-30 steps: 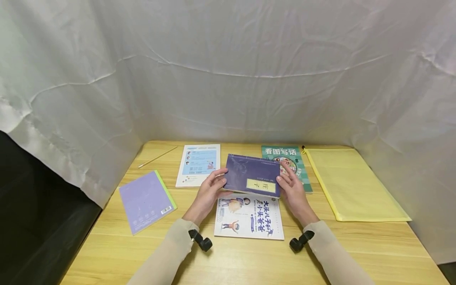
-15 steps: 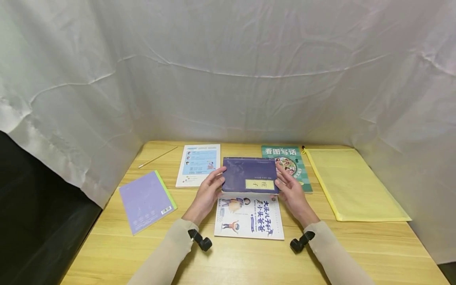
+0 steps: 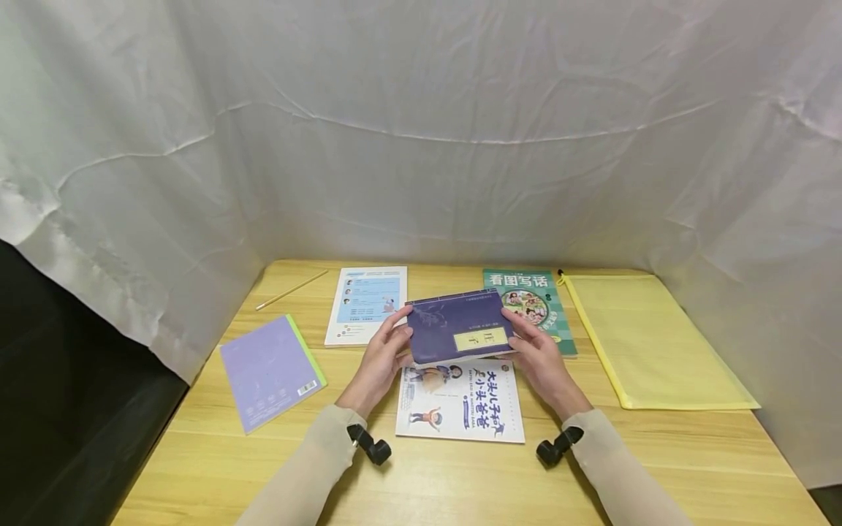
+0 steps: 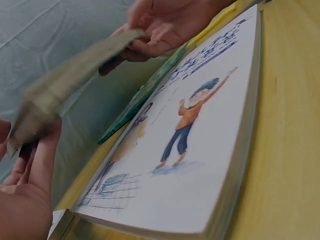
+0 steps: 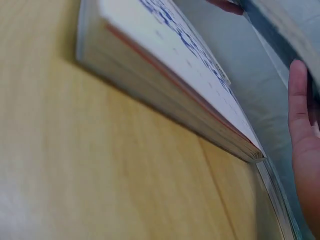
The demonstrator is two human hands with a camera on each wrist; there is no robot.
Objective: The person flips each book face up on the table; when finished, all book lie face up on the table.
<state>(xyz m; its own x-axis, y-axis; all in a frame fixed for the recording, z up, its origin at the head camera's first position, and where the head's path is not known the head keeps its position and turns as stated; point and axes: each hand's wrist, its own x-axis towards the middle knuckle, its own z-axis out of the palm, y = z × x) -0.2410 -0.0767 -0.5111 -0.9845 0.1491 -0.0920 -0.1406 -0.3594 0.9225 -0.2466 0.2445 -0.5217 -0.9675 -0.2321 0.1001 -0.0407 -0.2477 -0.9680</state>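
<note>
A dark blue book (image 3: 454, 326) with a yellow title label is held up in the air, slightly tilted. My left hand (image 3: 383, 358) grips its left end, thumb on the cover and fingers beneath. At the right end my right hand (image 3: 542, 359) holds it the same way. Below lies a white picture book (image 3: 460, 405) flat on the table, its far part hidden by the blue book. The left wrist view catches the page edge of the held book (image 4: 65, 75), apart from the white book beneath.
A green book (image 3: 559, 321) lies behind my right hand, beside a yellow mesh zip bag (image 3: 658, 340). On the left are a white-and-blue book (image 3: 368, 307), a purple notebook (image 3: 270, 372) and a pencil (image 3: 291, 290). A grey curtain (image 3: 447, 146) hangs behind the table.
The blue book has swung in my hands: its right end was lower, then it was level, and now its left end sits lower. It has shifted slightly left. Both hands keep their grip.
</note>
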